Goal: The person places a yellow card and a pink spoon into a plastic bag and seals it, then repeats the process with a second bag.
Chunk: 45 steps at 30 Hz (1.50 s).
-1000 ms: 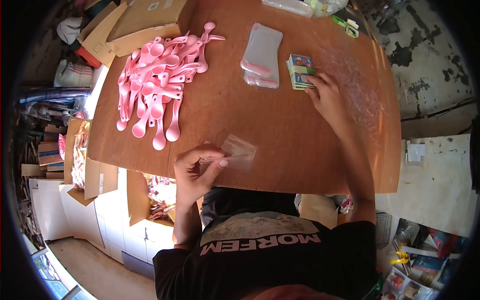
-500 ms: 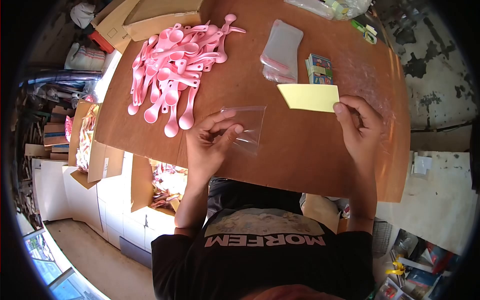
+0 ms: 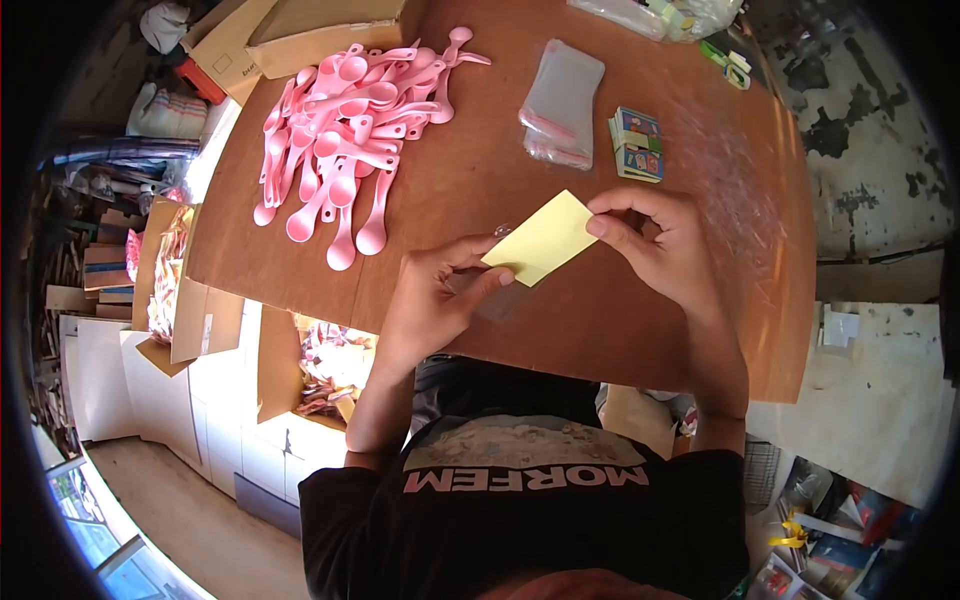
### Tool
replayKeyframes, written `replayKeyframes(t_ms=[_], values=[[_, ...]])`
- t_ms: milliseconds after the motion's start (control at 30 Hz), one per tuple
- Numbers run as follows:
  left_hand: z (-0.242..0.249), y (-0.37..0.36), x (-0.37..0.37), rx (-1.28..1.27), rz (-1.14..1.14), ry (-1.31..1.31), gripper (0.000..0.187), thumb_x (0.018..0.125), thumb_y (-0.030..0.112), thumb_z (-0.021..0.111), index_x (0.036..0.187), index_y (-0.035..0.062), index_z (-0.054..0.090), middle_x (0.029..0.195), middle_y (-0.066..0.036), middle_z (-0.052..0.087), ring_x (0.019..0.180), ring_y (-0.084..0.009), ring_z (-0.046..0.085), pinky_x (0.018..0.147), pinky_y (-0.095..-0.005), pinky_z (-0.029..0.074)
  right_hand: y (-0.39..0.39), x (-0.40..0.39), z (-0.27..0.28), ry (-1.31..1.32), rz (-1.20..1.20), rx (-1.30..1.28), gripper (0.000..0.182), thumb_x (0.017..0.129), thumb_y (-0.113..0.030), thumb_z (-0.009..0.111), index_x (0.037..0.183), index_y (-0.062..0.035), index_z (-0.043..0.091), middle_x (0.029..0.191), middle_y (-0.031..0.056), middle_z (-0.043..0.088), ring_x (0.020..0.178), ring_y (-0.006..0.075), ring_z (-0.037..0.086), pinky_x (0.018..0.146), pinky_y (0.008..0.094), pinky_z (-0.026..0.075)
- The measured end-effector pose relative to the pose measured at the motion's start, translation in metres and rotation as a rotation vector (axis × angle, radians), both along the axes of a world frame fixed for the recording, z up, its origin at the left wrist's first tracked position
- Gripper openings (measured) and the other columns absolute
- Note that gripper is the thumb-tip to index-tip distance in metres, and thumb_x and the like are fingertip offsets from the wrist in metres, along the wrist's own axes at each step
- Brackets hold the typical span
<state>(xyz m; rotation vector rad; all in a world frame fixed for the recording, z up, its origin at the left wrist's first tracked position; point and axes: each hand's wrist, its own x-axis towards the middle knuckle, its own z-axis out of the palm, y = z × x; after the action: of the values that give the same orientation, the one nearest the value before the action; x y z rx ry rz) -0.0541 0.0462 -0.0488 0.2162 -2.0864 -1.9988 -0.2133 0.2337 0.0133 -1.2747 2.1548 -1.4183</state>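
A: What does the right hand (image 3: 655, 245) have?
B: The card (image 3: 543, 238), plain yellow on the side that shows; thumb and forefinger are closed on its right end, the other fingers loosely curled.
A: And the left hand (image 3: 440, 295)?
B: Nearly closed too; it pinches a clear bag (image 3: 495, 303), with the thumb tip at the card's left end; I can't tell whether the thumb presses on the card itself or only on the plastic.
A: Where is the card, exactly?
B: Between the two hands, above the near part of the table (image 3: 600, 345); it slants, right end farther from the body, and hides much of the bag.
A: What lies around them?
B: Beyond the right hand, a stack (image 3: 637, 145) of printed cards; just left of that, a pile of flat clear sleeves (image 3: 565, 100); farther left, a heap of pink spoons (image 3: 335, 140), with a cardboard box (image 3: 330, 35) behind it; the left hand is near the closest spoons, but apart from them.
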Motion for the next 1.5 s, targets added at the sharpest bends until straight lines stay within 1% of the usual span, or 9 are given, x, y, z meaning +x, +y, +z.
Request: replayKeyframes(t_ms=[133,367,567,767,900,1000,1267,1333,1500], values=[[0.000,0.007,-0.004,0.097,-0.047,-0.041,0.032,0.085,-0.001,0.069,0.116,-0.0048,0.063,0.103,-0.013,0.072,0.092,-0.0138,0.068,0.084,-0.0292,0.054,-0.004,0.014,-0.005,-0.013,0.008,0.001,0.008,0.086,-0.006,0.071,0.094,-0.0017,0.069,0.082,0.0000,0.068,0.067,0.0023,0.057,0.058,0.0202,0.045],[0.000,0.019,-0.001,0.005,0.025,0.137,0.031,0.085,0.000,0.068,0.116,-0.0004,0.065,0.105,-0.013,0.072,0.095,-0.0158,0.069,0.080,-0.0283,0.055,-0.009,0.028,-0.005,0.102,0.278,0.089,0.016,0.081,-0.007,0.074,0.096,-0.0031,0.072,0.112,0.0142,0.062,0.104,0.0266,0.062,0.087,0.0349,0.049],[0.005,0.017,0.006,-0.118,0.055,0.189,0.033,0.083,0.002,0.071,0.116,0.0002,0.066,0.107,-0.014,0.071,0.091,-0.0190,0.071,0.078,-0.0288,0.055,-0.019,0.030,0.009,0.102,0.374,0.217,0.020,0.079,-0.011,0.075,0.096,-0.0022,0.071,0.116,0.0178,0.062,0.101,0.0310,0.063,0.087,0.0366,0.050],[0.003,0.007,0.011,-0.199,0.032,0.294,0.044,0.081,0.004,0.073,0.123,-0.0019,0.060,0.110,-0.018,0.069,0.093,-0.0236,0.071,0.085,-0.0319,0.055,-0.044,0.026,0.023,0.108,0.531,0.546,0.020,0.079,-0.006,0.072,0.098,-0.0020,0.071,0.101,0.0168,0.069,0.087,0.0288,0.069,0.075,0.0319,0.053],[0.006,0.001,0.016,-0.267,0.233,0.292,0.054,0.081,0.008,0.075,0.130,0.0028,0.055,0.101,-0.017,0.070,0.086,-0.0284,0.071,0.076,-0.0342,0.055,-0.062,0.026,0.000,0.076,0.505,0.357,0.018,0.084,-0.009,0.067,0.102,-0.0077,0.071,0.090,0.0107,0.070,0.077,0.0301,0.067,0.068,0.0369,0.051],[-0.009,-0.013,0.024,-0.100,0.162,0.092,0.053,0.081,0.009,0.076,0.129,0.0037,0.052,0.094,-0.018,0.070,0.083,-0.0316,0.070,0.073,-0.0353,0.055,-0.090,-0.015,-0.005,-0.257,0.741,0.254,0.023,0.091,-0.012,0.065,0.112,-0.0020,0.068,0.093,0.0064,0.073,0.077,0.0109,0.067,0.068,0.0249,0.052],[-0.016,-0.029,0.039,-0.102,0.169,-0.005,0.044,0.082,0.003,0.074,0.122,0.0011,0.057,0.083,-0.013,0.072,0.080,-0.0201,0.072,0.072,-0.0294,0.054,-0.206,-0.165,-0.083,0.333,-0.100,0.353,0.038,0.088,-0.025,0.066,0.119,-0.0043,0.065,0.112,0.0152,0.069,0.103,0.0270,0.065,0.088,0.0385,0.050],[-0.017,-0.032,0.042,-0.112,0.179,0.015,0.044,0.082,0.003,0.074,0.123,0.0012,0.057,0.083,-0.013,0.072,0.080,-0.0198,0.072,0.071,-0.0295,0.054,-0.221,-0.180,-0.107,0.876,-0.258,0.452,0.042,0.087,-0.032,0.065,0.120,-0.0053,0.064,0.114,0.0168,0.067,0.112,0.0301,0.061,0.093,0.0441,0.048],[-0.016,-0.041,0.046,-0.103,0.191,-0.012,0.046,0.082,0.004,0.074,0.124,0.0014,0.056,0.083,-0.013,0.072,0.081,-0.0197,0.072,0.072,-0.0298,0.054,-0.223,-0.193,-0.085,0.417,-0.042,0.452,0.034,0.084,-0.027,0.071,0.109,-0.0045,0.068,0.091,0.0108,0.072,0.084,0.0252,0.068,0.076,0.0383,0.053]])
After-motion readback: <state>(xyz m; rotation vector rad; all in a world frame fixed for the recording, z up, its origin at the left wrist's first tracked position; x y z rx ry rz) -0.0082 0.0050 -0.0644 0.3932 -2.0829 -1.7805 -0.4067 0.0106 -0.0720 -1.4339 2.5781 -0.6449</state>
